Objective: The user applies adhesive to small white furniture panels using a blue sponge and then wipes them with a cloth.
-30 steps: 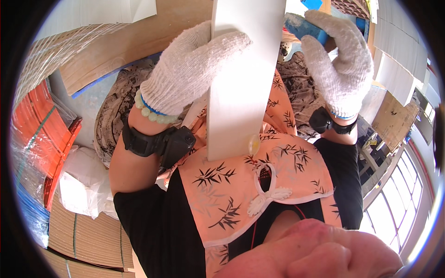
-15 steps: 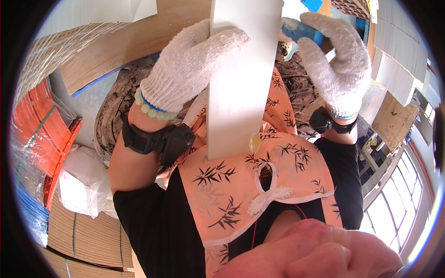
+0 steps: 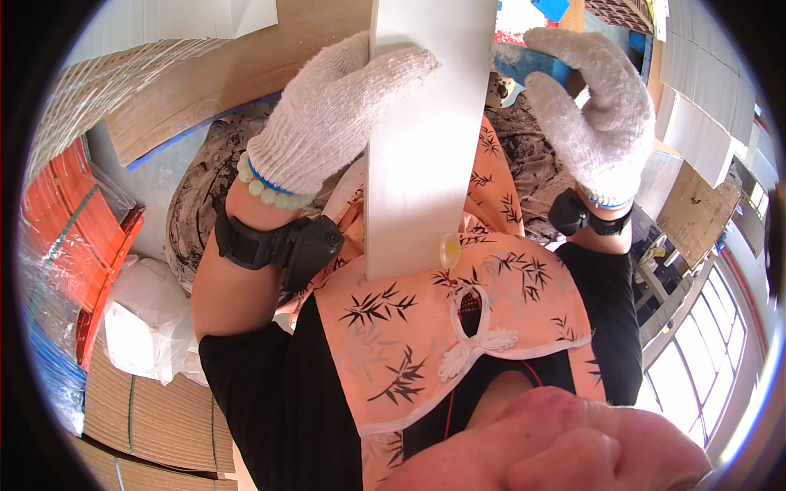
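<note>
Gloved left hand (image 3: 336, 114) grips a white board (image 3: 426, 139) by its left edge, holding it upright against an orange apron (image 3: 426, 335); the gloved right hand (image 3: 589, 123) hovers open just right of the board.

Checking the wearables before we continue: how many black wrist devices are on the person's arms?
2: one black wrist device on the left forearm, one black wrist device on the right wrist below the glove.
</note>
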